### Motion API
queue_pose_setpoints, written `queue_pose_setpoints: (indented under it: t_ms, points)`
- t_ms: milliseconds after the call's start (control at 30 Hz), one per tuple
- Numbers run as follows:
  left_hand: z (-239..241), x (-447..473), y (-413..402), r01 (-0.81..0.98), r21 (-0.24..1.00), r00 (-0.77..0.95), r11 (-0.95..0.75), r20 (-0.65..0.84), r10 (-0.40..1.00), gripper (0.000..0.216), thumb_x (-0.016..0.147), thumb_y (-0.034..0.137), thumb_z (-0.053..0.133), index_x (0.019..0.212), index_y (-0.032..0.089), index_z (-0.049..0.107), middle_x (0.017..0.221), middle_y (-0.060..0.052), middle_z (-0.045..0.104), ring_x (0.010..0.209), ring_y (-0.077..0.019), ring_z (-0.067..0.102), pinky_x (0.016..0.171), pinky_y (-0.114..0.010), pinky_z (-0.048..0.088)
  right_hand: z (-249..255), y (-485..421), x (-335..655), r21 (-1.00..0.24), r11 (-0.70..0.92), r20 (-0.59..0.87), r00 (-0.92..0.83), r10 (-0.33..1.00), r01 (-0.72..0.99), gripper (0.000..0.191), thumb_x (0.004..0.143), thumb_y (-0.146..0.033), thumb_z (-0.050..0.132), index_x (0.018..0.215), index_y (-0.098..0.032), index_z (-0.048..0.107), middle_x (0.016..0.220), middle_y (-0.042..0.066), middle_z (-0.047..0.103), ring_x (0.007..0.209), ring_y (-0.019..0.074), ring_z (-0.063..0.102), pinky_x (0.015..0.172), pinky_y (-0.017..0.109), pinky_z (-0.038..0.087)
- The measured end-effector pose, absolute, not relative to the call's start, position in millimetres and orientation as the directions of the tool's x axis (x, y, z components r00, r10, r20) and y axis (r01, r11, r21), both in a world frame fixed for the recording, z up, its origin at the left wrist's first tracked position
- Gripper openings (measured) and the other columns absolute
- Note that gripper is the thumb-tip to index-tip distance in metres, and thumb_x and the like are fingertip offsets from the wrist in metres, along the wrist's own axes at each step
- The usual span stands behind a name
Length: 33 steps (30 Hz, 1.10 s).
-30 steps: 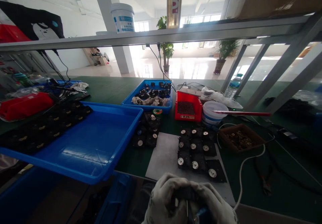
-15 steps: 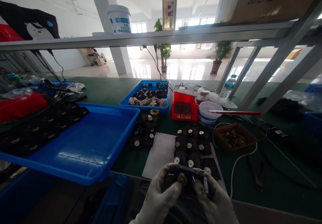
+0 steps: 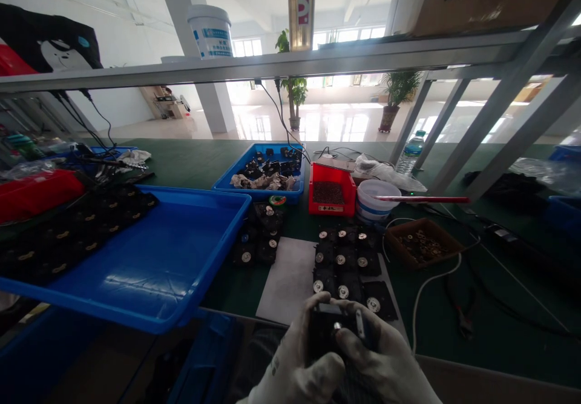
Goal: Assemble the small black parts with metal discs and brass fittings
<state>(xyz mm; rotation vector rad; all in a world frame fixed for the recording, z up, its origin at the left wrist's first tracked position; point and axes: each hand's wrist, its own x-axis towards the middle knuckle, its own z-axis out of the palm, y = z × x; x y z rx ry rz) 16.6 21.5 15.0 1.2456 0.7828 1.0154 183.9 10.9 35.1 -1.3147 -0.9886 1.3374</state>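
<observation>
My gloved left hand (image 3: 295, 355) is wrapped round the left side of a black square part (image 3: 323, 325) near the bench's front edge. My gloved right hand (image 3: 384, 346) grips its right side, with the thumb against a small shiny metal piece at the part's middle. A pale metal strip (image 3: 360, 321) shows by the right fingers; whether it belongs to the part I cannot tell. Just beyond the hands, several black parts with round silver discs (image 3: 340, 260) lie in rows on a pale sheet (image 3: 287, 283).
A big blue tray (image 3: 181, 295) with black parts stands at left. Behind are a smaller blue tray (image 3: 222, 187), a red bin (image 3: 332, 209) of small brown pieces and a white tub (image 3: 374, 207). A brown box (image 3: 403, 258) of washers, a cable and pliers (image 3: 465, 325) lie at right.
The black part has tilted in my hands. My left thumb has come away from the round brown piece on it, and my right thumb has moved left onto the shiny middle.
</observation>
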Motion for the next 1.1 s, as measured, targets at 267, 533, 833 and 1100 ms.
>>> queue_pose_setpoints:
  t_ms: [267,533,833,1100]
  points:
    - [21.0,20.3,13.6,-0.059,0.998,0.322,-0.008,0.027,0.946,0.055,0.086,0.045,0.077,0.133,0.020,0.063,0.131,-0.012,0.074,0.122,-0.0310,0.070,0.106,-0.040,0.057,30.0,8.1,185.7,-0.974,-0.212,-0.200,-0.136,0.970,-0.082,0.030,0.079,-0.034,0.081,0.106,-0.021,0.081,0.083,0.004,0.077,0.074,0.0221,0.070,0.069,0.032,0.059]
    - [25.5,20.6,18.7,0.022,1.000,0.280,-0.004,-0.002,0.960,0.043,0.090,0.040,0.071,0.128,0.020,0.066,0.121,-0.010,0.077,0.113,-0.0284,0.073,0.099,-0.038,0.059,25.8,12.6,175.8,-0.989,-0.139,-0.135,-0.081,0.988,-0.049,0.041,0.079,-0.049,0.083,0.107,-0.019,0.079,0.096,0.008,0.078,0.087,0.0253,0.072,0.085,0.038,0.059]
    - [27.5,-1.4,28.0,-0.242,0.917,0.398,0.316,-0.203,0.895,0.056,0.084,0.041,0.076,0.136,0.023,0.065,0.129,-0.011,0.074,0.118,-0.0333,0.070,0.098,-0.044,0.059,11.8,24.2,215.7,-0.997,-0.059,-0.060,-0.008,0.998,0.047,0.068,0.067,-0.071,0.083,0.114,-0.022,0.075,0.084,0.006,0.074,0.074,0.0237,0.070,0.069,0.034,0.060]
    - [15.3,-4.9,28.6,-0.150,0.959,0.304,0.240,-0.186,0.934,0.047,0.084,0.031,0.072,0.130,0.022,0.068,0.122,-0.009,0.076,0.112,-0.0293,0.071,0.093,-0.036,0.059,31.4,7.0,189.0,-0.992,-0.084,-0.077,0.078,0.994,0.094,0.039,0.089,-0.062,0.069,0.084,-0.023,0.073,0.078,0.003,0.073,0.075,0.0204,0.071,0.067,0.024,0.058]
